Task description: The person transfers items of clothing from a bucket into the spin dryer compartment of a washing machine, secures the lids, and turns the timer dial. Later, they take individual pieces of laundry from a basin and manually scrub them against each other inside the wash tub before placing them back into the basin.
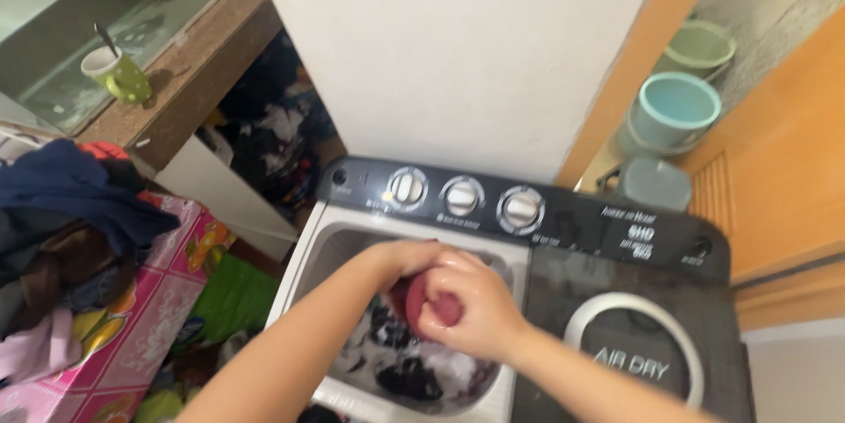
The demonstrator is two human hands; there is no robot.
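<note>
Keep your left hand (407, 257) and right hand (465, 304), fingers clamped on the wet dark-red cloth (431, 300), over the white washing-machine tub (330, 251) at 6 o'clock from the three round dials (462, 197) so drips fall in.

- Washing machine (616, 256), lower centre: plastic body, dark top panel with a dull sheen, pale grey tub rim smooth.
- Three dials (462, 196) on the panel: glossy plastic with bright, metal-looking rings.
- Red cloth (440, 304) between the left hand (400, 260) and right hand (466, 304): wet, soft fabric; the skin looks wet and shiny.
- Clothes pile (70, 212), left: matt cloth.
- Green cup (119, 75), upper left: glossy glazed ceramic.
- Buckets (678, 106), upper right: smooth plastic.
- Door (792, 168), right: smooth, satin wood.
</note>
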